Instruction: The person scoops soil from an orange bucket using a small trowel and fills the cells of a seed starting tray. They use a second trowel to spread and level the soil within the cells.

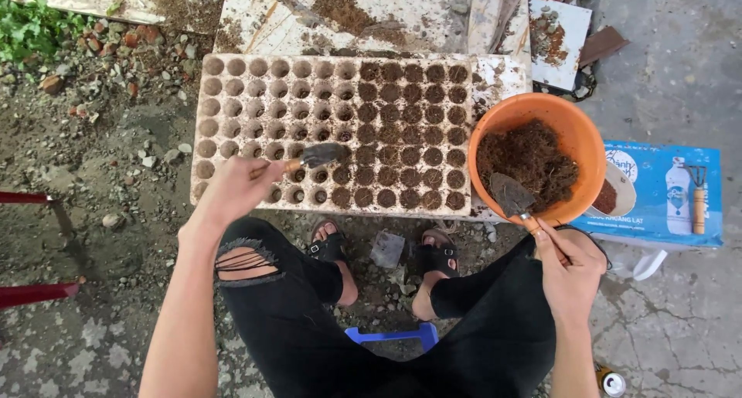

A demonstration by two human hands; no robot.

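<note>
Gravel ground; seed tray ahead. Left hand grips blurred trowel, probably, over tray; right hand grips scoop in orange bowl.

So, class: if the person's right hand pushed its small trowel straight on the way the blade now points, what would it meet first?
The right hand aims its trowel up-left into the orange bowl. It would first meet the brown fibrous soil there; the tip seems to be touching it already, though depth is hard to judge.
</note>
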